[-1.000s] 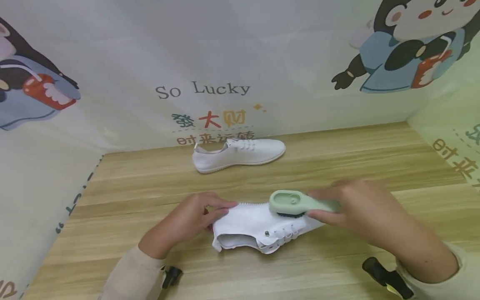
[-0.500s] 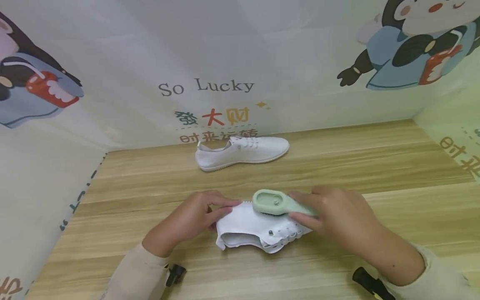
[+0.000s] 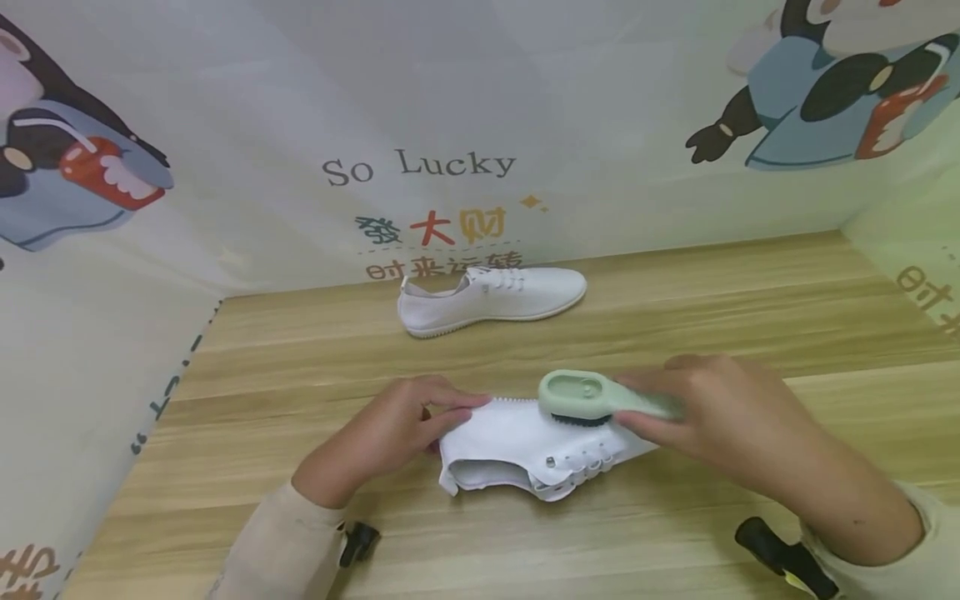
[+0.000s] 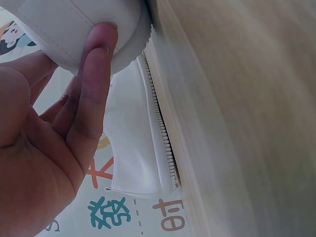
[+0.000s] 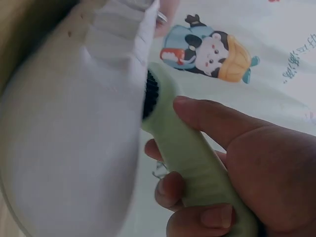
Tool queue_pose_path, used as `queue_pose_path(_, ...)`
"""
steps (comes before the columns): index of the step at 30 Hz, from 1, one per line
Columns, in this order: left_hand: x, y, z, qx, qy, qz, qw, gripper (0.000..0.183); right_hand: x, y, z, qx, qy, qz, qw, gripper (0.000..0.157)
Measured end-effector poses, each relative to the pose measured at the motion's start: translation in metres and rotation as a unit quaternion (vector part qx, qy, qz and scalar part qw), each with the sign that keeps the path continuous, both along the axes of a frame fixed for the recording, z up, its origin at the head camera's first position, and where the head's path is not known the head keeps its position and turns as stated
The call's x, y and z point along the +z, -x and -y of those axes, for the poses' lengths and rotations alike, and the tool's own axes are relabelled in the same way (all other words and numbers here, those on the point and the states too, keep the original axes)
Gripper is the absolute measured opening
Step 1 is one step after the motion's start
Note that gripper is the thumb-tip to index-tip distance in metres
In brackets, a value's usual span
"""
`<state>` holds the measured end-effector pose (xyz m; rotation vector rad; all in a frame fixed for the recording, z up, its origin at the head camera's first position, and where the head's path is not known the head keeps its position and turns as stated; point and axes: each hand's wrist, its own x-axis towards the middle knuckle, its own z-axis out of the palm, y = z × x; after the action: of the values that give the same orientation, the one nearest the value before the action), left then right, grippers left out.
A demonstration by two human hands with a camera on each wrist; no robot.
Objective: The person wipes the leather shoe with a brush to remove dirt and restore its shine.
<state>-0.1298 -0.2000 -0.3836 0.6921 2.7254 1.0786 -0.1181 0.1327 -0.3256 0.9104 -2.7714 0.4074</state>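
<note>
A white lace-up shoe is tipped on its side on the wooden table, opening facing me and sole edge away. My left hand pinches it at the heel, thumb and fingers at the sole edge; the left wrist view shows the fingers on the heel. In my right hand is a pale green brush, gripped by its handle. Its dark bristles rest against the shoe's upper side, between the laces and the sole. The right hand partly covers the toe.
A second white shoe stands upright farther back, near the printed backdrop. Backdrop walls also rise at left and right of the wooden table. Black wrist mounts hang by both sleeves.
The brush slid left toward the heel half a second ago and is now back to the right, nearer the toe. My left hand keeps its hold. The head view has shifted slightly.
</note>
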Motion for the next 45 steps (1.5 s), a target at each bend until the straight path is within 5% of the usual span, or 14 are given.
queue_pose_path(12,0.007,0.005,-0.007,-0.004,0.003,-0.016,0.9999,0.028,-0.011,0.000,0.012,0.040,0.027,-0.089,0.995,0.042)
queue_pose_path(18,0.006,0.007,-0.009,-0.014,0.004,-0.027,0.9995,0.028,-0.010,-0.001,0.010,0.055,0.050,-0.097,0.993,0.041)
queue_pose_path(24,0.004,0.003,-0.005,-0.030,-0.009,0.003,0.9995,0.030,-0.013,-0.003,0.010,0.059,0.062,-0.095,0.992,0.040)
queue_pose_path(32,-0.001,-0.004,0.004,-0.070,0.014,0.028,0.9970,0.060,-0.012,-0.006,0.009,0.043,0.071,-0.096,0.992,0.041)
queue_pose_path(36,-0.002,-0.008,0.005,-0.090,0.041,0.007,0.9951,0.065,-0.010,-0.005,0.008,0.035,0.072,-0.091,0.993,0.040)
queue_pose_path(45,-0.010,-0.003,-0.006,-0.036,0.061,-0.058,0.9958,0.078,0.000,-0.001,0.004,0.032,0.075,-0.102,0.991,0.041)
